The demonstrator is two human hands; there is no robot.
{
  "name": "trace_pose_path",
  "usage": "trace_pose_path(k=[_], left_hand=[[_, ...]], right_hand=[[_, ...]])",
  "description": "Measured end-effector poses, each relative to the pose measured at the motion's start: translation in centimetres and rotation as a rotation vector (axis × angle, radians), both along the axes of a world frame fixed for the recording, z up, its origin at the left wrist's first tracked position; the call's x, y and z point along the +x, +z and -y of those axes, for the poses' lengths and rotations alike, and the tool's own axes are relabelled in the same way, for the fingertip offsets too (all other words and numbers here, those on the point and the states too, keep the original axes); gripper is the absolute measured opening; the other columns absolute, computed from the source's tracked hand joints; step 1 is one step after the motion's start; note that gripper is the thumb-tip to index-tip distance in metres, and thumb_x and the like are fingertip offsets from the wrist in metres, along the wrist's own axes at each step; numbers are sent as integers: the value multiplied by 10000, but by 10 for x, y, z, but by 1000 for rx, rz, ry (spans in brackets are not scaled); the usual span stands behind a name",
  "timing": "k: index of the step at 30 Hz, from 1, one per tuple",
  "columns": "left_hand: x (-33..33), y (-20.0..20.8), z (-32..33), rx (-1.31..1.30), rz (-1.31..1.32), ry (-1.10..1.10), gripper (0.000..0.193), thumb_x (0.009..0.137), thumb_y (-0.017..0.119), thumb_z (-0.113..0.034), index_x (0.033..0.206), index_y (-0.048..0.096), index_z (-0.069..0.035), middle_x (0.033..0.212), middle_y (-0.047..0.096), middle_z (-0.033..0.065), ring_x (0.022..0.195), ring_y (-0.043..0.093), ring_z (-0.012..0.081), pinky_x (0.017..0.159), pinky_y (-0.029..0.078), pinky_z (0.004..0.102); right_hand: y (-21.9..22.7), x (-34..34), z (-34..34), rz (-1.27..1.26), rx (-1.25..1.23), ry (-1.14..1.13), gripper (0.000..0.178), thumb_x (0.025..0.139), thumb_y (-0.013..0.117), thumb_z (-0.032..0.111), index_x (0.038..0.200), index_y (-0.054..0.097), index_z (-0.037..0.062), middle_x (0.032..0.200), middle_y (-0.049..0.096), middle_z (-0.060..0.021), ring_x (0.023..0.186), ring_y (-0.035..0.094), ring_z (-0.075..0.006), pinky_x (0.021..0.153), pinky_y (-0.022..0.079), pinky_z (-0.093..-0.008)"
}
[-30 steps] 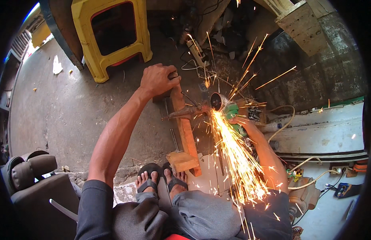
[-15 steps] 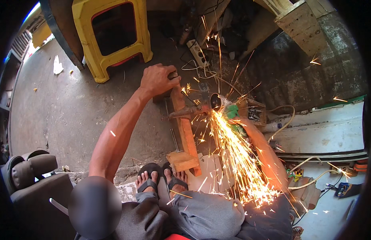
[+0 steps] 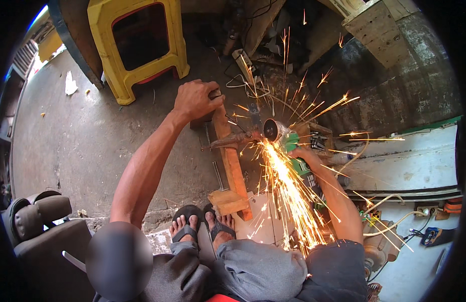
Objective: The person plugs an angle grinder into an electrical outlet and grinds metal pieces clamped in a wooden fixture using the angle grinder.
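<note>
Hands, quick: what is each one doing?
Left hand: closed, pressing down on the wooden beam.
Right hand: closed around the green angle grinder.

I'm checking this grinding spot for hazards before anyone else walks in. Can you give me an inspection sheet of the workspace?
Surface: bare concrete floor, stained, with scraps of litter.
Job's things: green angle grinder throwing sparks against a rusty metal rod lying across a wooden beam.
Clutter: yellow plastic stool; wooden crate; dark padded seat.
Hands: left hand bare, pressing on the beam's far end; right hand bare, gripping the grinder. Feet in open sandals on the beam's near end, beside the spark stream.
Cables: loose cords at the right; white wire beyond the beam.
Surroundings: weathered dark wall in the sparks' path.
</note>
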State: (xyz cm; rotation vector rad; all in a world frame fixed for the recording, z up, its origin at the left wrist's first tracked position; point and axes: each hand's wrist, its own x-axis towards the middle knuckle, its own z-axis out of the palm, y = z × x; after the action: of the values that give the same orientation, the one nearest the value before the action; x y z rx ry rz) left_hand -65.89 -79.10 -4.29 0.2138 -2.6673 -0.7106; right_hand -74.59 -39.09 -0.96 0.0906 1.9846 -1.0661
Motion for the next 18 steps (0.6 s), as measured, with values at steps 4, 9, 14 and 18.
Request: trace_pose_path(k=[4,9,14,18], left_hand=[[-2,-3,0,-8,-16,-7,382,834,719,-451,1015,772,-119,888,735,152,843,709,343,749,545,461],[-3,-3,-1,-6,10,-11,394,843,708,-465,1025,769,-121,898,739,144,852,711,337,750,550,461],[0,-7,4,-16,3,-2,390,839,708,-462,1029,769,-126,901,744,134,861,713,332,759,555,457],[-1,-7,2,7,-55,-2,349,812,718,-436,955,768,-123,826,729,138,840,712,349,727,556,478]], right_hand=[[-8,-4,-5,91,-16,-67,328,843,749,297,1060,713,54,885,729,-70,712,704,-159,658,561,-301],[-17,-5,-16,-4,-19,7,399,841,761,410,1076,723,91,924,712,-52,767,670,-145,709,508,-301],[-3,3,2,-50,23,76,361,850,760,418,1063,732,128,907,696,-34,768,661,-132,702,507,-303],[2,5,3,77,-23,21,350,854,761,404,1061,735,122,895,692,-34,742,662,-131,672,521,-311]])
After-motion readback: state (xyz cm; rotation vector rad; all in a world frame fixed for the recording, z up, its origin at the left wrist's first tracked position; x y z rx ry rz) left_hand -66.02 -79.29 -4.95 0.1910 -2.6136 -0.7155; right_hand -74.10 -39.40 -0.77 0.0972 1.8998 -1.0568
